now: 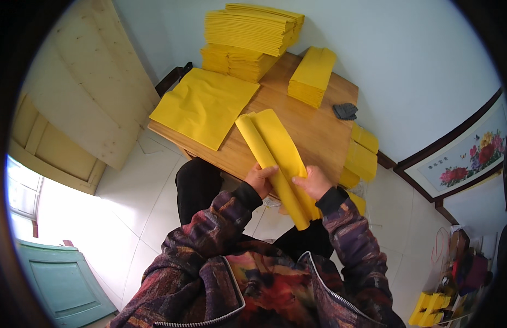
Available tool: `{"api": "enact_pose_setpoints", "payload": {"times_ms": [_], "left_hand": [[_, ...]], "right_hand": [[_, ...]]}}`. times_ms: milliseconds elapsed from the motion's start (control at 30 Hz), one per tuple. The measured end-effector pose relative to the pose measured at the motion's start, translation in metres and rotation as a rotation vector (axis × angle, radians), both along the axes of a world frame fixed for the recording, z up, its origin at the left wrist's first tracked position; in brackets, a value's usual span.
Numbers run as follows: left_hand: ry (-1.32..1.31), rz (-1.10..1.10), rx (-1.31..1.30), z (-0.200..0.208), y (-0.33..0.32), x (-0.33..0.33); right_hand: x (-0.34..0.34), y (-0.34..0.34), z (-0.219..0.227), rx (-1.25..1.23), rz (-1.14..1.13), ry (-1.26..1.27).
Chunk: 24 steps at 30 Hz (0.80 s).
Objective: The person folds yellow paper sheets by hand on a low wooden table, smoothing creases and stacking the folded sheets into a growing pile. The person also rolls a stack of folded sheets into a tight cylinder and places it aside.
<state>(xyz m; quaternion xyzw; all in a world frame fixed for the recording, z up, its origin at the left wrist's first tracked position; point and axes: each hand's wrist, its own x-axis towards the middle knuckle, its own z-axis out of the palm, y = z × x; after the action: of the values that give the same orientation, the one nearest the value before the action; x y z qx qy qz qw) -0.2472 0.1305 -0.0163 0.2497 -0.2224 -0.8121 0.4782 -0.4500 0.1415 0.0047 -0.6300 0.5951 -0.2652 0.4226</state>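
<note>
- Yellow sheet [285,169], partly rolled along its left side, is in the air over my lap and the desk's near edge; its long axis slants from upper left to lower right, with the far end pointing over the desk and the near end toward my body.
- I see both hands closed on it: the left hand [260,181] grips the rolled side, thumb on top; the right hand [316,183] pinches the right edge. The fingers underneath are hidden from me.
- The brown wooden desk [319,134] carries a flat yellow piece [204,106] at left, a tall yellow stack [248,33] behind it, a narrower stack [311,76] and a grey cloth [345,111].
- Around it I view pale floor tiles [149,218], a framed flower picture [466,156] at right and a teal panel [65,284] at lower left.
</note>
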Motion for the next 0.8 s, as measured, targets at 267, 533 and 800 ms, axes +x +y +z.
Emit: {"api": "enact_pose_setpoints", "payload": {"times_ms": [267,533,800], "left_hand": [[-0.29,-0.128,0.18,0.012,0.014,0.018],[-0.76,-0.238,-0.308,0.011,0.06,0.045],[-1.439,0.178,-1.259,0.035,0.041,0.043]], "right_hand": [[-0.048,-0.082,0.032,-0.19,0.229,0.519],[-0.062,-0.158,0.036,-0.175,0.167,0.83],[-0.069,-0.199,0.026,-0.175,0.132,0.888]]}}
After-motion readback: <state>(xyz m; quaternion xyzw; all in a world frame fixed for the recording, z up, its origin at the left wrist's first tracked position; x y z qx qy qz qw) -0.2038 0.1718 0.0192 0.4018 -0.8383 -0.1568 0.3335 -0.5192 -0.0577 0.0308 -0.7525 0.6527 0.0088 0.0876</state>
